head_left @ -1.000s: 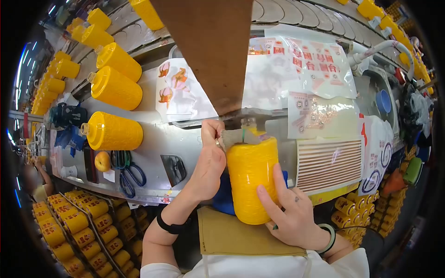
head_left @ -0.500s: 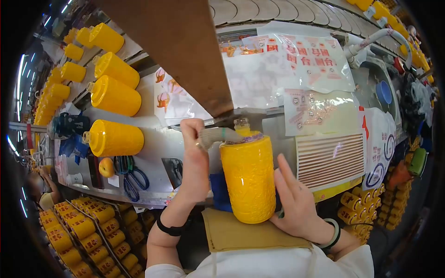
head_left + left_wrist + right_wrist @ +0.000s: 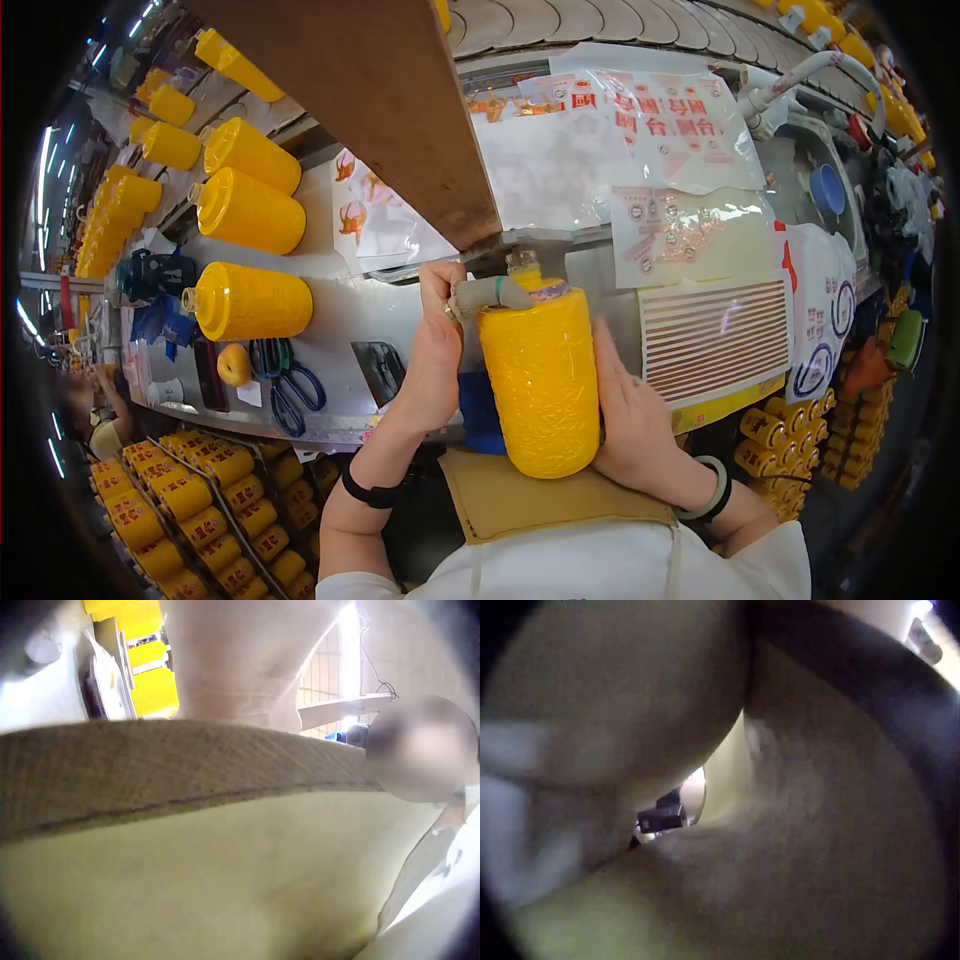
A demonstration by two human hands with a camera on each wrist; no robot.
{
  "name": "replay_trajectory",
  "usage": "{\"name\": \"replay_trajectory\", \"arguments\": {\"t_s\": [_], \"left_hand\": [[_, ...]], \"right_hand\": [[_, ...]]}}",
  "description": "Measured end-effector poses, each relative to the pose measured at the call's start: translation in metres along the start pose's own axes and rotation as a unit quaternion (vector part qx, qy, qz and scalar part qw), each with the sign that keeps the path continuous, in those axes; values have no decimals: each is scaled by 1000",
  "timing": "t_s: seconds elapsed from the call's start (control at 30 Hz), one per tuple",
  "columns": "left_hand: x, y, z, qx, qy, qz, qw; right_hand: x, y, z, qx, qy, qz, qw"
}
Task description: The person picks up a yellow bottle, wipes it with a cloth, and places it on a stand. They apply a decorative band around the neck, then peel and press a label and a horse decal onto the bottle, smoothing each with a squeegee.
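Note:
A big yellow spool (image 3: 540, 375) of thread stands on end on the tan apron (image 3: 530, 500) in my lap, its pale core tip (image 3: 520, 263) pointing up. My left hand (image 3: 440, 335) pinches a grey rolled piece (image 3: 487, 292) laid against the spool's top edge. Along the spool's right side lies my right hand (image 3: 625, 410), with its fingers wrapped round behind the spool and hidden. The left wrist view shows only blurred apron cloth (image 3: 225, 847). The right wrist view is too blurred to read.
Three yellow spools (image 3: 250, 300) lie on the white bench (image 3: 340, 310) at left, with blue-handled scissors (image 3: 285, 385) and a round fruit (image 3: 233, 365). A brown board (image 3: 380, 100) juts overhead. Printed plastic sheets (image 3: 640, 140) cover the right. Crates of spools (image 3: 190, 500) sit lower left.
My right hand slid from the spool's lower front up onto its right side. The left hand kept the grey piece at the spool's top, shifting slightly.

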State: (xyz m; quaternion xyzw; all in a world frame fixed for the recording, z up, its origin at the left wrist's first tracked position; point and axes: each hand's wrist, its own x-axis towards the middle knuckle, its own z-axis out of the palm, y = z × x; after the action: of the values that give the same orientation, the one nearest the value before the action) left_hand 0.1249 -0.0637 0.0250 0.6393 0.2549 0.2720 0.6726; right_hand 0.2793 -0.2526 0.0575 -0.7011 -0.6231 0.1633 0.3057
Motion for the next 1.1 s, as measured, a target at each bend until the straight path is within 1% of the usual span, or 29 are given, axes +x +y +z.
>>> {"name": "replay_trajectory", "arguments": {"t_s": [0.03, 0.07, 0.13, 0.17, 0.2, 0.23, 0.27, 0.33, 0.37, 0.43, 0.47, 0.5, 0.57, 0.6, 0.67, 0.7, 0.73, 0.77, 0.8, 0.83, 0.9, 0.93, 0.97, 1.0, 1.03, 1.07, 1.1], "left_hand": [[0, -5, -2, -18, -16, 0, 1000], [-1, -8, -3, -36, -31, -3, 999], [0, -7, -3, -33, -35, -7, 999], [0, -6, -3, -29, -39, -6, 999], [-2, -8, -3, -29, -38, -9, 999], [-2, -12, -4, -23, -27, -11, 999], [-2, -13, -4, -16, -16, -11, 1000], [0, -7, -2, -17, -19, -12, 1000], [1, -5, 0, -19, -21, -14, 1000], [0, -5, 0, -15, -26, -17, 999], [1, -5, -1, -9, -31, -15, 999], [1, -4, 0, -8, -31, -16, 999], [3, -1, 4, 14, -30, 8, 999], [4, 2, 3, 14, -31, 10, 999], [3, 11, 2, 141, -23, 43, 989], [4, 16, 3, 140, -25, 41, 989], [8, 24, 6, 218, -21, 90, 971], [11, 32, 9, 293, -16, 141, 945], [12, 45, 12, 370, -30, 145, 917], [13, 54, 17, 365, -32, 150, 918], [15, 69, 26, 529, -38, 158, 833], [15, 73, 29, 548, -32, 151, 822], [12, 73, 30, 544, -32, 157, 824], [8, 71, 30, 522, 2, 158, 838], [1, 68, 29, 498, 35, 158, 852], [-8, 64, 26, 486, 31, 162, 858], [-19, 59, 26, 482, 30, 163, 860]], "right_hand": [[3, 3, 0, 8, -36, 35, 999], [5, 0, -7, 8, -38, 34, 999], [10, -15, -23, -87, -48, -93, 991], [8, -15, -21, -85, -50, -92, 991], [7, -14, -18, -52, -32, -94, 994], [6, -13, -14, -19, -11, -98, 995], [6, -8, -8, -20, -11, -99, 995], [7, 2, 1, 26, -17, 30, 999], [9, 0, -3, 24, -18, 28, 999], [8, -15, -17, -64, -29, -45, 996], [10, -19, -28, -75, -59, -77, 992], [8, -17, -24, -74, -60, -77, 993], [4, -8, -11, -12, -3, -19, 1000], [6, -4, -8, -48, 4, -11, 999], [5, -8, -10, -58, -5, -22, 998], [2, -11, -11, -66, -16, -29, 997], [1, -12, -11, -68, -15, -25, 997], [1, -12, -13, -72, -24, -30, 997], [1, -12, -15, -76, -33, -36, 996], [2, -12, -19, -82, -32, -33, 996], [3, -11, -27, -41, -62, -19, 997], [1, -9, -33, -46, -60, -15, 997], [0, -4, -43, 5, -86, -14, 996], [-1, 3, -53, 57, -112, -14, 992], [2, 12, -66, 126, -140, 54, 981], [-1, 29, -69, 112, -96, 91, 985], [2, 52, -75, 40, -30, 87, 995]]}}
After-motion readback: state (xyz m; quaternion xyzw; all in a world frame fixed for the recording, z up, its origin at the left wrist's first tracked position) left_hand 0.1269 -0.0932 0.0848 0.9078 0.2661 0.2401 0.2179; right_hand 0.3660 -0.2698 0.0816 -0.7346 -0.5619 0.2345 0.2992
